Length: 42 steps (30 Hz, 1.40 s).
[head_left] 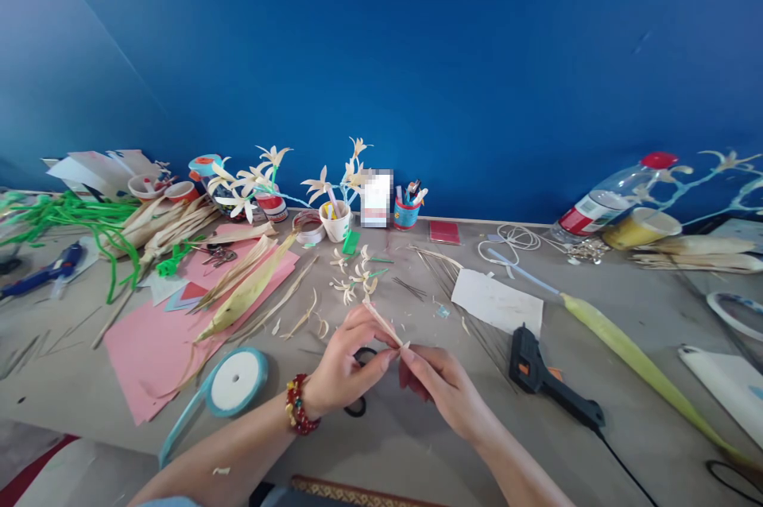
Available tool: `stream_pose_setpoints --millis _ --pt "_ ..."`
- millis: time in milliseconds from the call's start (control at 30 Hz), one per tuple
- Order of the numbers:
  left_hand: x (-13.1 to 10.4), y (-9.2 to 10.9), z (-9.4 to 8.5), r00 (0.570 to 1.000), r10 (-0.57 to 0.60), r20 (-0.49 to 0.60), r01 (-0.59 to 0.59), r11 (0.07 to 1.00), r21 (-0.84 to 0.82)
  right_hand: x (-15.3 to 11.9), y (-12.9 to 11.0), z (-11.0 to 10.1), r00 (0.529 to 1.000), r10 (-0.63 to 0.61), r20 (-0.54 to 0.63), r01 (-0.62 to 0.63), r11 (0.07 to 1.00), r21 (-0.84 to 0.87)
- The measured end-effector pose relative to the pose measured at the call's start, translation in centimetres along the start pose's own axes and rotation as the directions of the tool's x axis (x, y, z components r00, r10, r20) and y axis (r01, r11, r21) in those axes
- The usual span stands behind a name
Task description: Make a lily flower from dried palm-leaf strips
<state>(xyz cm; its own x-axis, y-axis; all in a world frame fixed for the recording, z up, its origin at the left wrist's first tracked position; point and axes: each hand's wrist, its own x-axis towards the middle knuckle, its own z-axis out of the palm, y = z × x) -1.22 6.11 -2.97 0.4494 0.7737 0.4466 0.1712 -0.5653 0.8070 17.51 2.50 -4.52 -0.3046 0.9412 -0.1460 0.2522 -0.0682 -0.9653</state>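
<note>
Both hands meet low over the middle of the table, pinching a narrow, pale strip of what looks like dried corn husk [381, 322]. My left hand [349, 356], with a beaded bracelet at the wrist, is closed on the strip along its length. Thumb and fingers of my right hand [441, 388] pinch its near end. Beneath the left hand, black scissors handles [356, 409] show in part; the blades are hidden. Just beyond the fingers lie small cream husk flowers [365, 278] on green stems, and curled husk scraps [310, 312] are to the left.
A blue ribbon roll [237, 381] and pink paper [143, 356] lie to the left. On the right are a black glue gun [551, 384] with its cord, white paper [497, 302] and a long green husk [637, 364]. Cups with flowers [335, 222] stand along the wall.
</note>
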Motion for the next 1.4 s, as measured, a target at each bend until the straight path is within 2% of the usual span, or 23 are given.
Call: stream_pose_setpoints --millis 133,300,433,533,600,667,733,833,933,1033,1133,1200,1267,1300,1333,1400 --pt "-0.1 -0.1 -0.1 1.000 0.015 0.011 -0.015 0.999 0.033 0.1 0.2 0.0 0.999 0.026 0.040 -0.029 0.997 0.078" --pt "0.0 -0.1 -0.1 0.990 0.134 0.035 -0.137 0.985 0.106 0.1 -0.3 0.3 0.995 0.071 0.076 -0.085 0.976 0.202" --pt "0.1 -0.3 -0.1 0.981 0.192 0.041 -0.195 0.973 0.119 -0.4 -0.5 0.1 0.978 0.122 0.171 -0.176 0.920 0.350" --pt "0.2 -0.7 -0.3 0.988 0.156 -0.011 -0.154 0.983 0.103 -0.8 -0.7 -0.9 0.969 0.066 0.239 -0.188 0.824 0.534" --pt "0.2 -0.8 -0.3 0.994 0.099 -0.055 -0.095 0.993 0.067 -0.9 -0.9 -1.8 0.986 0.024 0.168 -0.124 0.774 0.620" --pt "0.3 -0.8 -0.3 0.996 0.059 -0.064 -0.058 0.998 0.023 -0.7 -1.0 -2.3 0.998 0.042 0.040 -0.058 0.819 0.571" --pt "0.3 -0.7 -0.2 0.997 0.052 -0.055 -0.052 0.999 -0.003 -0.5 -1.1 -2.1 0.998 0.066 -0.017 -0.053 0.911 0.410" --pt "0.2 -0.4 -0.1 0.996 0.061 -0.059 -0.061 0.998 -0.007 -0.2 -1.2 -0.9 0.999 0.001 0.050 -0.010 0.983 0.183" --pt "0.1 -0.1 -0.1 0.996 0.080 -0.050 -0.079 0.997 0.021 0.1 -1.1 0.2 0.997 -0.064 0.046 0.060 0.994 0.090" --pt "0.1 0.0 -0.1 0.993 0.112 -0.025 -0.111 0.993 0.034 0.1 -0.7 0.6 1.000 -0.022 0.020 0.020 0.994 0.104" --pt "0.2 0.0 -0.1 0.989 0.145 -0.004 -0.145 0.989 0.037 -0.3 -0.5 0.1 0.992 0.024 0.120 -0.052 0.970 0.236" --pt "0.2 -0.2 -0.1 0.990 0.137 -0.014 -0.136 0.990 0.033 -0.6 -0.5 -1.0 0.982 -0.024 0.188 -0.043 0.938 0.343" --pt "0.2 -0.5 -0.1 0.995 0.087 -0.058 -0.087 0.996 0.002 -0.8 -0.6 -2.6 0.992 -0.073 0.101 0.031 0.927 0.374" --pt "0.1 -0.7 -0.1 0.994 0.054 -0.093 -0.057 0.998 -0.026 -0.7 -0.6 -3.6 0.997 -0.071 -0.017 0.073 0.944 0.320" --pt "0.0 -0.9 -0.1 0.991 0.019 -0.132 -0.028 0.998 -0.061 -0.6 -0.5 -4.5 0.985 -0.060 -0.162 0.094 0.974 0.206" --pt "-0.2 -1.2 -0.1 0.974 -0.038 -0.223 0.010 0.992 -0.127 0.1 0.1 -6.0 0.904 -0.097 -0.416 0.033 0.987 -0.159"
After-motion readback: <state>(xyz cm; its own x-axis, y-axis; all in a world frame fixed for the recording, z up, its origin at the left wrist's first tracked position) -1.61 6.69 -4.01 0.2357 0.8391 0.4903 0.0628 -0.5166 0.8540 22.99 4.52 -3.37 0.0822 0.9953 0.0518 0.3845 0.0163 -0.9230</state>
